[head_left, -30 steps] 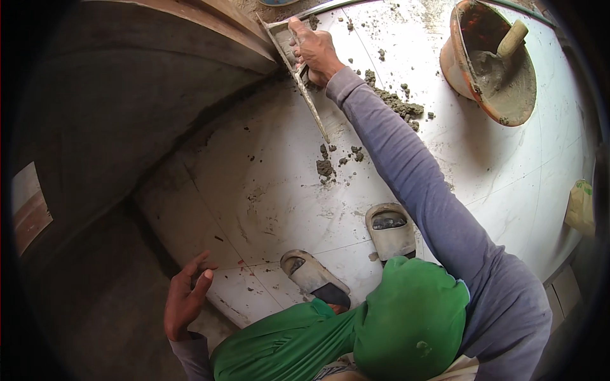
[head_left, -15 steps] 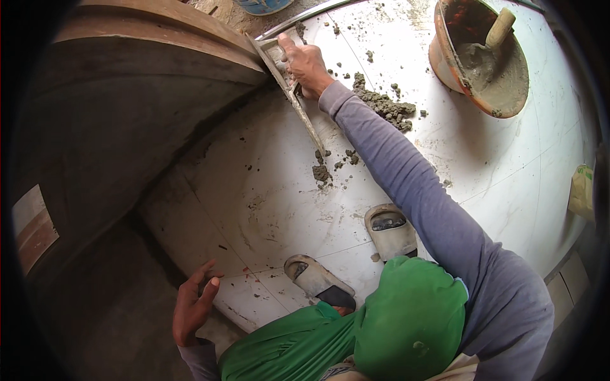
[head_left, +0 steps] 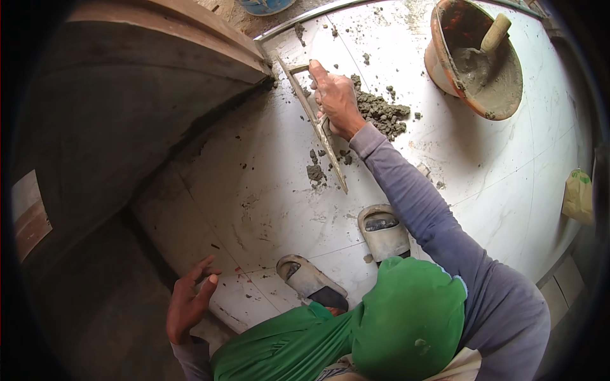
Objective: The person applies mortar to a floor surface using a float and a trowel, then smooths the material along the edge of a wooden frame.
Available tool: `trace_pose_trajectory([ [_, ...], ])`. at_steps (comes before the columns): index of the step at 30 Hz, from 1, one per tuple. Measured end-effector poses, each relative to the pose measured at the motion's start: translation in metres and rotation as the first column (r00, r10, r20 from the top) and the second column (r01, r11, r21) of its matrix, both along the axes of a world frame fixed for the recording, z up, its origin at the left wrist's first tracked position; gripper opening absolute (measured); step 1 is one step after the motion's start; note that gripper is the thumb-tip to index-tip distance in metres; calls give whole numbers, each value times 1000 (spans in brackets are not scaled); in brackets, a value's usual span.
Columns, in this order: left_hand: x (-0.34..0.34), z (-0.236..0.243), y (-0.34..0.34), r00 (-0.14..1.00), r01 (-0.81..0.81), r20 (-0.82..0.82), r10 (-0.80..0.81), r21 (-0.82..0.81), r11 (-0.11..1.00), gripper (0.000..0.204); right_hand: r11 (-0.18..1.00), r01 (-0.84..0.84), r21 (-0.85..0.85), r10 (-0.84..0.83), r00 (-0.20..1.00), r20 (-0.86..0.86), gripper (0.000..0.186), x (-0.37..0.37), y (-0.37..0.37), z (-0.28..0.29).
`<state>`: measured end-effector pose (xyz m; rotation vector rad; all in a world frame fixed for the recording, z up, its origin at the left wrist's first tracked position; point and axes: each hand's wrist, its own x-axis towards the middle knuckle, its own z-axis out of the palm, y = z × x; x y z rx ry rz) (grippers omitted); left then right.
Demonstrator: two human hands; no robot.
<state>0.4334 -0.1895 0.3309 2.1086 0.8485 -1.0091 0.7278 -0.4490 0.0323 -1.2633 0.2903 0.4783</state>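
Note:
My right hand (head_left: 335, 100) grips the handle of a long, narrow, mortar-stained float (head_left: 333, 166), held on a slant over the white tiled floor (head_left: 241, 190). Just right of my hand lies a crumbly pile of grey mortar (head_left: 384, 114); smaller lumps (head_left: 315, 171) sit beside the float's lower end. My left hand (head_left: 190, 298) hangs open at lower left with nothing in it. An orange-rimmed bucket (head_left: 470, 98) at upper right holds grey mortar and a tool with a pale round handle (head_left: 495, 33).
A dark wall (head_left: 114, 114) with a wooden frame (head_left: 210, 35) runs along the left. A blue container (head_left: 267, 5) stands beyond a metal edge strip at the top. Two grey slide sandals (head_left: 384, 230) are below me. A pale green-marked bag (head_left: 577, 197) stands at the right.
My right hand and the float have moved down and rightward, away from the corner by the wooden frame. My left hand stays open, nearly in place.

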Motion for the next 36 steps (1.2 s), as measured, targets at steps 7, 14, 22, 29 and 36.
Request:
trace_pose_trajectory([
  [7, 0, -2, 2, 1000, 17, 20, -16, -22, 1000, 64, 875, -480, -58, 476, 877, -66, 70, -150, 48, -5],
  [14, -13, 6, 2, 999, -39, -22, 38, -49, 998, 64, 543, -400, -739, 839, 305, 451, 37, -165, 51, 51],
  [22, -2, 0, -1, 998, 18, 56, -17, -29, 999, 60, 339, -371, -865, 941, 123, 316, 8, -113, 71, 1],
  [29, -5, 1, -2, 999, 42, 28, -41, -33, 999, 62, 414, -417, -809, 906, 106, 409, 7, -168, 62, -23],
  [36, -18, 0, 4, 1000, -26, -10, 26, -8, 1000, 61, 467, -454, -759, 861, 38, 507, 7, -232, 12, 15],
])
